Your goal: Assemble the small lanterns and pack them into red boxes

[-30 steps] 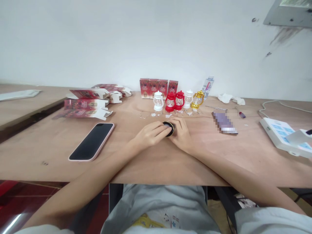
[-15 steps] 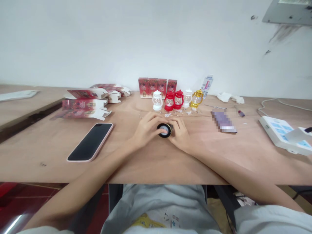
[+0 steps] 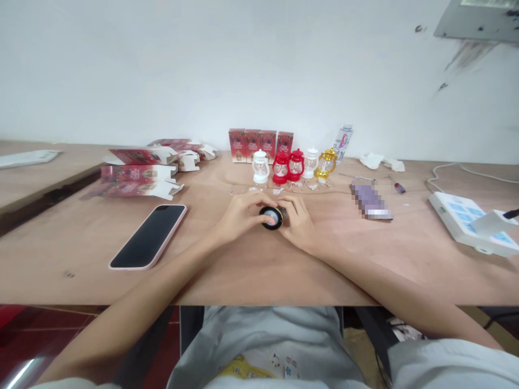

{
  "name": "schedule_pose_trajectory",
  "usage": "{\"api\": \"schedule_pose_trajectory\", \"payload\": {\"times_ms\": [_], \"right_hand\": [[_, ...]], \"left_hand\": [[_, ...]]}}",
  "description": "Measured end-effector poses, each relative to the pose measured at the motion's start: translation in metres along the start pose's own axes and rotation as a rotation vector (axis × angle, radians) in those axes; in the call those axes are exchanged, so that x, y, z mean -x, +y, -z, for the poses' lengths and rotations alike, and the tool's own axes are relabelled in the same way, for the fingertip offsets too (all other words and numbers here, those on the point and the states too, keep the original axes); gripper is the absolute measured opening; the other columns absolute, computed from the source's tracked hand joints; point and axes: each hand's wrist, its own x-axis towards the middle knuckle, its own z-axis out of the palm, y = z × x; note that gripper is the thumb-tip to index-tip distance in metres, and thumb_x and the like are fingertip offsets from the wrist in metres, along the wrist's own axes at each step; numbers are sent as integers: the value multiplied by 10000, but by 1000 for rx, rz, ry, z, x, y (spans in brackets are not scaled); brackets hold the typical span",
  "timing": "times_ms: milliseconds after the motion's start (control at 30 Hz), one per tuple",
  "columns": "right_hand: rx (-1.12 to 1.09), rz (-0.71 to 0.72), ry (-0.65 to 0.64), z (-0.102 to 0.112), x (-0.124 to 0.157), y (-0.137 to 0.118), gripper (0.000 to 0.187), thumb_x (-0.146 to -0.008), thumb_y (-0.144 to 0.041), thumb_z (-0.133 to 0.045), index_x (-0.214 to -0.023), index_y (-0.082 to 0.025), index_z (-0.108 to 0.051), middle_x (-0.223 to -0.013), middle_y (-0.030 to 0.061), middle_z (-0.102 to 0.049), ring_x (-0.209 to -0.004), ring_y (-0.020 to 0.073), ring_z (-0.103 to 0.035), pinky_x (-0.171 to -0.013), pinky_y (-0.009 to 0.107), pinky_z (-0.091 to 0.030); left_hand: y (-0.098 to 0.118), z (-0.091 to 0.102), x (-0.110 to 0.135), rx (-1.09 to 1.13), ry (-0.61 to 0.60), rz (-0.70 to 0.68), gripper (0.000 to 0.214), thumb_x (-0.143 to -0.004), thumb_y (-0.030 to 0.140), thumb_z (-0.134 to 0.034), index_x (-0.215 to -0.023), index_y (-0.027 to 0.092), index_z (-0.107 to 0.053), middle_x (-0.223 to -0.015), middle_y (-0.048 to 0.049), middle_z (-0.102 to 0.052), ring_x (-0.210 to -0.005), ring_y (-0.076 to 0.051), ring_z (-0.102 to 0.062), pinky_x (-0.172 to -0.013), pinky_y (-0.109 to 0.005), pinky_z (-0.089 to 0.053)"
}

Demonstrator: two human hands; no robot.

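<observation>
A small black lantern (image 3: 273, 214) with a gold glint on its side is held between my two hands, its round base with a pale centre turned toward me. My left hand (image 3: 238, 216) grips it from the left, the thumb pressed on the base. From the right, my right hand (image 3: 299, 224) curls its fingers around the side; they hide most of the lantern's body. Just beyond my fingers stand a white lantern (image 3: 260, 167), two red lanterns (image 3: 280, 168), another white lantern (image 3: 310, 163) and a gold lantern (image 3: 325, 163). Small metal hooks or wires (image 3: 298, 187) lie before them.
Red printed boxes (image 3: 252, 146) stand against the wall. Opened red cartons (image 3: 140, 173) lie at the left, behind a phone (image 3: 148, 237). A blurred purple item (image 3: 371, 200), crumpled tissue (image 3: 372, 160) and a white power strip (image 3: 472, 222) with a cable are on the right.
Both hands keep hold of the lantern at nearly the same place, its base tilting slightly. The whole view has shifted a little.
</observation>
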Motion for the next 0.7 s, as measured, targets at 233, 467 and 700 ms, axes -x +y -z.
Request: {"api": "schedule_pose_trajectory", "payload": {"times_ms": [233,467,700], "right_hand": [[9,1,0,0,0,-2,351,-786,-173,-589,-1129,-218,-526,-1078,110,-561,-1026,272,-530,-867,444,-483],[14,19,-3,1,0,-2,352,-779,-140,-571,-1120,-220,-545,-1064,107,-572,-1004,265,-543,-856,439,-483],[-58,-6,28,4,-2,-6,387,-781,-188,-608,-1155,-231,-516,-1088,102,-568,-1064,262,-542,-903,445,-480]], "left_hand": [[-2,0,-1,-20,3,-4,181,-747,314,-725,-846,175,-666,-804,-21,-688,-734,-139,-599,-694,-269,-483],[-4,-2,-1,-8,-1,35,171,-749,321,-719,-810,173,-660,-748,-10,-661,-705,-131,-583,-668,-265,-472],[-37,17,-4,33,98,157,326,-823,455,-603,-987,175,-640,-957,-72,-694,-852,-181,-634,-746,-311,-502]]}}
